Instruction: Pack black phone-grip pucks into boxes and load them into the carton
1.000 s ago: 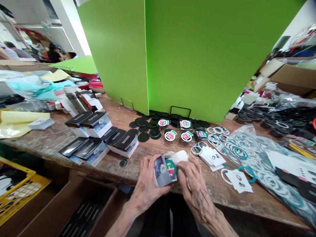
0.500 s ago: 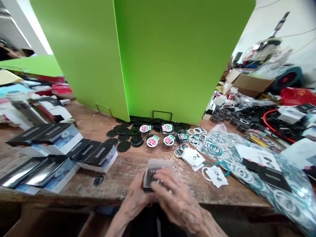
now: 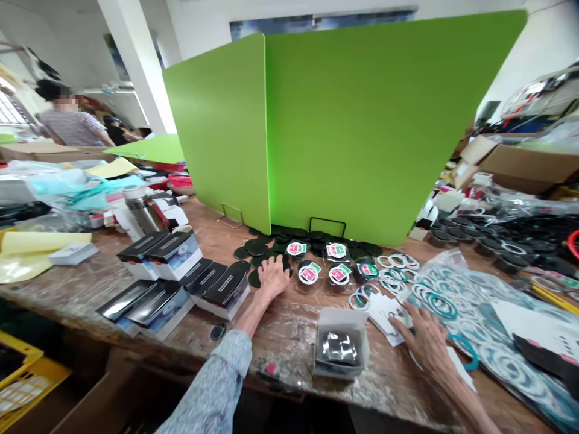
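Note:
My left hand [image 3: 272,277] reaches over the black discs [image 3: 257,248] with its fingers spread, touching or just above them. On the right, my right hand [image 3: 423,331] has its fingers apart at the edge of a stack of white cards [image 3: 384,313] with black print. An open box [image 3: 341,352] stands near the table's front edge between my hands, with a shiny black wrapped item inside. Wrapped round pieces with pink and green labels [image 3: 310,273] sit behind it. White and teal rings [image 3: 438,301] lie around and beyond the cards.
Closed black-topped boxes [image 3: 226,292] are stacked at the left, before a steel flask [image 3: 141,211]. Green panels [image 3: 362,120] stand behind on wire feet. Plastic bags of rings cover the right side. A person [image 3: 75,120] is at the far left.
My hands have come off the box, which now stands open on the table. The left one moved to the discs, the right one to the cards. The view has swung left and up.

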The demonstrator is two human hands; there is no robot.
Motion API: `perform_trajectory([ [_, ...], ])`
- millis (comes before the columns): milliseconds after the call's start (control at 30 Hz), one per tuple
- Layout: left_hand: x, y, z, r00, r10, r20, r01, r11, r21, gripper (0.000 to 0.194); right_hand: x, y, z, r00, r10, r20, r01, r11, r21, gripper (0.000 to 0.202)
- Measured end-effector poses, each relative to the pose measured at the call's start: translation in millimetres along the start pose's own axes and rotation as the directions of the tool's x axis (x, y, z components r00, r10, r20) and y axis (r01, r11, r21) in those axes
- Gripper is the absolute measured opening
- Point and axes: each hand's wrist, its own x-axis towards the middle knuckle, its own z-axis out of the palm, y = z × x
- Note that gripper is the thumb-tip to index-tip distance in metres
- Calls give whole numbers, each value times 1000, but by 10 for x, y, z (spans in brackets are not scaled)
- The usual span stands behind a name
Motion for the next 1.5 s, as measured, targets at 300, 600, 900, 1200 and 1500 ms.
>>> perform_trajectory([
  [300,151,-47,136,999,35,28,-38,993,113,35,106,-85,-92,992,57,-116,-13,937,349,25],
  [600,-108,-40,-225,984,-134,-120,94,952,-293,21,152,-319,-520,986,166,6,-144,835,532,30],
  [900,-396,650,-90,998,21,60,41,510,-859,39,586,-1277,-466,993,33,113,-113,531,840,30],
  [1200,-834,645,-99,984,128,123,66,382,-922,42,363,-1379,-918,995,-67,69,-33,429,903,29],
  [1500,-1828,459,497,993,53,108,83,347,-934,38,-346,-1419,-947,810,-568,-147,584,753,304,32],
])
